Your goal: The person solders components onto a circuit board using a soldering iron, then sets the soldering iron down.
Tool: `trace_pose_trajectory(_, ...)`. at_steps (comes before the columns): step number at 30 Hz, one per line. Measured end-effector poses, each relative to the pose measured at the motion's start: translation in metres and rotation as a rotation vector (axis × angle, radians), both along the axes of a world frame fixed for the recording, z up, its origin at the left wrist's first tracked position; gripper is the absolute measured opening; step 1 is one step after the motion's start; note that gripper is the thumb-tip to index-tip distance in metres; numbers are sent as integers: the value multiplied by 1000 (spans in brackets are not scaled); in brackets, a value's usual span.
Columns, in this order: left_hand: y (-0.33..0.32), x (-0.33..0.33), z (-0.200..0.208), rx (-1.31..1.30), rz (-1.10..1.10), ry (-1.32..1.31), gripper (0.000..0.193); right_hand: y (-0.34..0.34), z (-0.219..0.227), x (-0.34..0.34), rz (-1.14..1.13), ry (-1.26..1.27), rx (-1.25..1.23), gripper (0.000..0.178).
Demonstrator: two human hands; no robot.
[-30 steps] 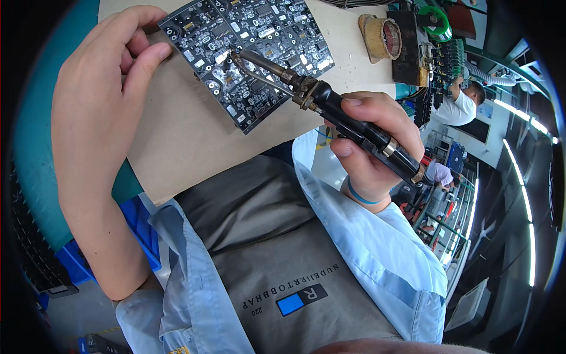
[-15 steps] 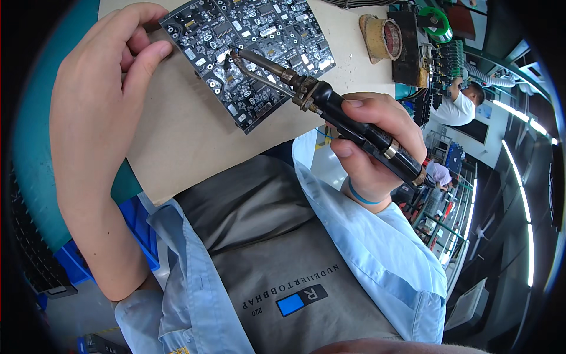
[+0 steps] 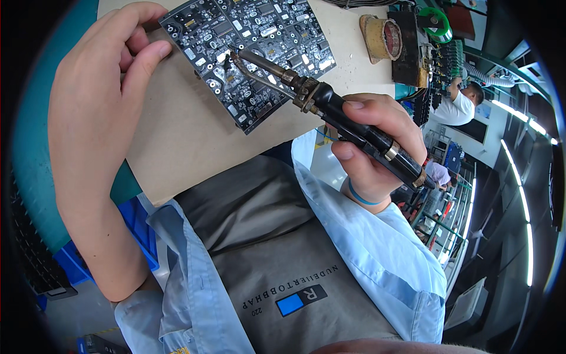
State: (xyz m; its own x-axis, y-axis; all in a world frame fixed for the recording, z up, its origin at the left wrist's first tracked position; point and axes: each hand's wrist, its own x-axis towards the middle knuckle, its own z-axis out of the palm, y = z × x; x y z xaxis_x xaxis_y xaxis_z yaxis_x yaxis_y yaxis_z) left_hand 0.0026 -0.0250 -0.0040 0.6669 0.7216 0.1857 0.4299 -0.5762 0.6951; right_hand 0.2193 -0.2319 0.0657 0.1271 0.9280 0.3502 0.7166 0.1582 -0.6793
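Note:
A dark circuit board [image 3: 268,50], crowded with small parts and white labels, lies tilted at the top middle. At its left edge, my left hand [image 3: 97,82] has curled fingers, the index finger and thumb closed at the board's edge. My right hand [image 3: 380,133] is wrapped round the black handle of a soldering iron [image 3: 330,100], held at a slant from the right. A thin metal tube runs alongside the iron's barrel, and both meet at the tip over the board's left-middle part. Whether the tip touches the board I cannot tell.
Beneath the board is a beige sheet [image 3: 177,141] on a green mat [image 3: 35,147]. A yellowish holder with a round opening [image 3: 389,40] stands at the back right, near a green solder spool [image 3: 436,25]. Another person in white [image 3: 457,109] is beyond it.
Almost nothing differs. Both hands, the board and the soldering iron stay in place, apart from a very slight shift of my left hand.

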Motion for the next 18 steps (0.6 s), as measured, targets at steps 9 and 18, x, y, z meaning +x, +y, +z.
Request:
trace_pose_trajectory(9, -2, 1, 0, 5, 2, 0, 33, 1, -1, 1, 25, -27, 17, 41)
trace_pose_trajectory(18, -2, 1, -1, 20, 0, 6, 33, -1, -3, 3, 6, -8, 23, 41)
